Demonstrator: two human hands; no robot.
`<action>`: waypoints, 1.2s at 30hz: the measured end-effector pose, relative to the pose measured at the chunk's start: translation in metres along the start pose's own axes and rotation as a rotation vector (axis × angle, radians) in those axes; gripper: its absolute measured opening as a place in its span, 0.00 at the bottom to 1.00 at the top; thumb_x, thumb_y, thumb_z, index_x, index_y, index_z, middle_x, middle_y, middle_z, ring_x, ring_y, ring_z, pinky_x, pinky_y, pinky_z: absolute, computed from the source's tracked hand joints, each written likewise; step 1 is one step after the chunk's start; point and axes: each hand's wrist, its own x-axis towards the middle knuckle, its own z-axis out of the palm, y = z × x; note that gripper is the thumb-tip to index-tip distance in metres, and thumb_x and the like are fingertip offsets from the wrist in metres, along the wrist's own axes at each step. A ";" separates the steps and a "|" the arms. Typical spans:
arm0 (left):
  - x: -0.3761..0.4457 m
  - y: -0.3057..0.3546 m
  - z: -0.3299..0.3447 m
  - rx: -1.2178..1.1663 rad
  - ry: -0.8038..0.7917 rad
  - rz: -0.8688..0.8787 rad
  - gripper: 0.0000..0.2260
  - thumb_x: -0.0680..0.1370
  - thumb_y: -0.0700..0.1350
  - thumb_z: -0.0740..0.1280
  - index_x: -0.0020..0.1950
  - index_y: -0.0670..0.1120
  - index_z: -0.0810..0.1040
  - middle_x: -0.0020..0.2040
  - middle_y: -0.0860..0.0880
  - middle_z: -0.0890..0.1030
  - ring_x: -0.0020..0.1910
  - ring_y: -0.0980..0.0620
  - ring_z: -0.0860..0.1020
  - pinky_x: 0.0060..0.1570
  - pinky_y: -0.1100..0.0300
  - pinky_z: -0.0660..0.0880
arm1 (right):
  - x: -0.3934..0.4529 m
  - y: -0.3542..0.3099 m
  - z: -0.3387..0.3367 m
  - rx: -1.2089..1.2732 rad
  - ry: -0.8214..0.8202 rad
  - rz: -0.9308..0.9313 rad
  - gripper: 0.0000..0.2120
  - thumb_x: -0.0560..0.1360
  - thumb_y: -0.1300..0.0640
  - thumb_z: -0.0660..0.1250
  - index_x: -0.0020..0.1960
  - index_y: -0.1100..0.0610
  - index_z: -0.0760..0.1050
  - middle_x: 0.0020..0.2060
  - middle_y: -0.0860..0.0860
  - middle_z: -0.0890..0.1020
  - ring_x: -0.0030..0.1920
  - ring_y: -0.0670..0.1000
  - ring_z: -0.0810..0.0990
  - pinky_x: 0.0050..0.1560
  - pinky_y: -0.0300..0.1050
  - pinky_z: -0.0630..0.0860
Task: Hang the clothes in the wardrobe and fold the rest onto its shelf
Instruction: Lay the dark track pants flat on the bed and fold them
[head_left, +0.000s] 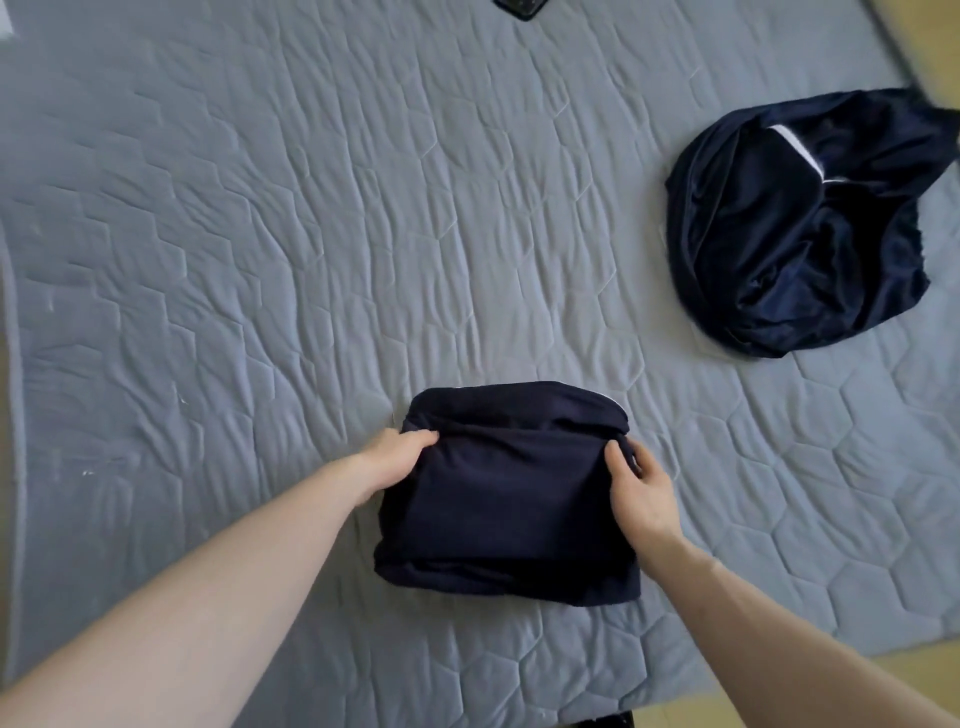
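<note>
folded navy garment (506, 499) sits on the grey quilt (260, 234) at six o'clock, near the bed's front edge. left hand (397, 457) grips its nine o'clock side, fingers curled into the top fold. right hand (641, 486) holds the three o'clock side, thumb on top, fingers tucked under the cloth. out at two o'clock, well apart, a second navy heap (795, 228) lies crumpled, shiny, with a white strip showing. dark object (519, 8) peeks in at twelve o'clock, cut off by the frame.

grey quilted mattress (311, 234), hexagon stitching; yellowish floor (924, 670) at right.
</note>
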 end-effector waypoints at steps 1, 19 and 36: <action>-0.001 -0.008 -0.001 0.024 0.083 0.059 0.20 0.78 0.61 0.67 0.63 0.50 0.78 0.60 0.50 0.82 0.50 0.53 0.80 0.53 0.57 0.75 | 0.001 -0.005 -0.002 -0.039 -0.042 -0.032 0.10 0.82 0.43 0.65 0.61 0.35 0.79 0.54 0.37 0.83 0.56 0.37 0.81 0.59 0.37 0.74; -0.199 -0.064 0.010 -0.483 -0.035 0.324 0.36 0.76 0.44 0.76 0.80 0.57 0.64 0.65 0.58 0.81 0.63 0.59 0.80 0.70 0.52 0.74 | -0.158 -0.033 -0.071 -0.054 -0.247 0.005 0.11 0.72 0.50 0.78 0.51 0.39 0.83 0.48 0.45 0.88 0.47 0.44 0.87 0.47 0.47 0.80; -0.564 -0.138 -0.082 -0.727 0.283 0.514 0.43 0.75 0.48 0.75 0.81 0.67 0.53 0.73 0.65 0.73 0.72 0.63 0.72 0.75 0.48 0.68 | -0.437 -0.224 -0.087 -0.167 -0.699 -0.251 0.22 0.66 0.45 0.80 0.58 0.38 0.80 0.53 0.46 0.87 0.53 0.48 0.87 0.49 0.47 0.82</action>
